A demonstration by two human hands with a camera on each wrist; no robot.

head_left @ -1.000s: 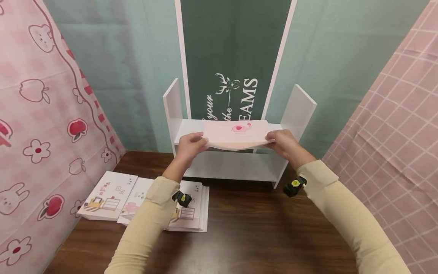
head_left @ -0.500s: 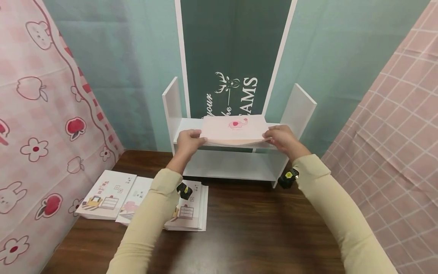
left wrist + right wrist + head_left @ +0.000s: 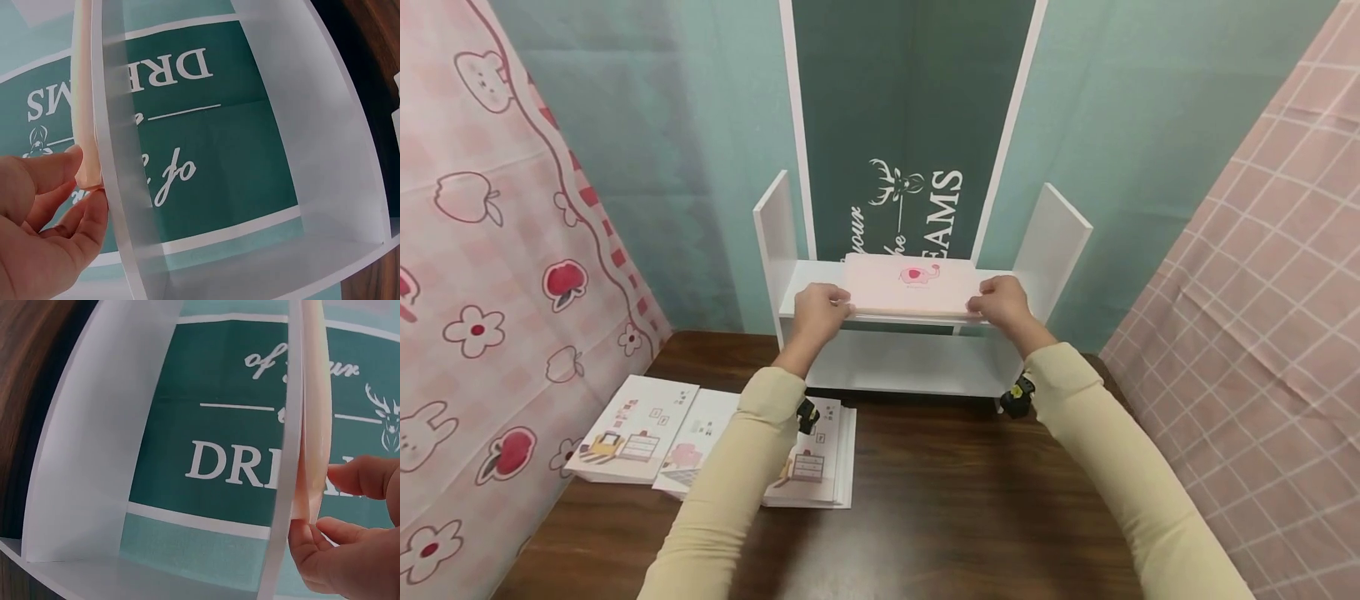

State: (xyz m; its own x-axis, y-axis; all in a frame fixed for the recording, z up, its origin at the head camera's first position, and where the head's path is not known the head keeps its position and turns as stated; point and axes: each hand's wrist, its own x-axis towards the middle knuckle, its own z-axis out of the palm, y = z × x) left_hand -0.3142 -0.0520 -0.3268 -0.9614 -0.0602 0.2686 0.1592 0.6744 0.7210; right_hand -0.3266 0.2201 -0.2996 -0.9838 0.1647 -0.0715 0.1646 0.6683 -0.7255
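Observation:
In the head view a pink booklet (image 3: 910, 285) with an elephant printed on top lies flat at the upper board of a small white shelf (image 3: 917, 363). My left hand (image 3: 821, 313) pinches its near left corner between thumb and fingers. At the near right corner my right hand (image 3: 1002, 305) does likewise. Seen edge-on in the left wrist view, the booklet (image 3: 87, 106) runs close along the white board, with my left hand (image 3: 47, 219) at its end. In the right wrist view my right hand (image 3: 350, 519) holds the other end of the booklet (image 3: 317, 412).
White picture-covered books (image 3: 638, 429) lie in stacks at the left of the brown wooden table (image 3: 955, 500), partly behind my left sleeve. Tall side panels (image 3: 777, 225) rise at both ends of the shelf. A pink patterned cloth (image 3: 512, 250) hangs at left, a checked one (image 3: 1247, 275) at right.
The booklet, sagging in the middle a second ago, has come down and flattened onto the upper board. My right hand has shifted slightly left; both hands still hold the corners.

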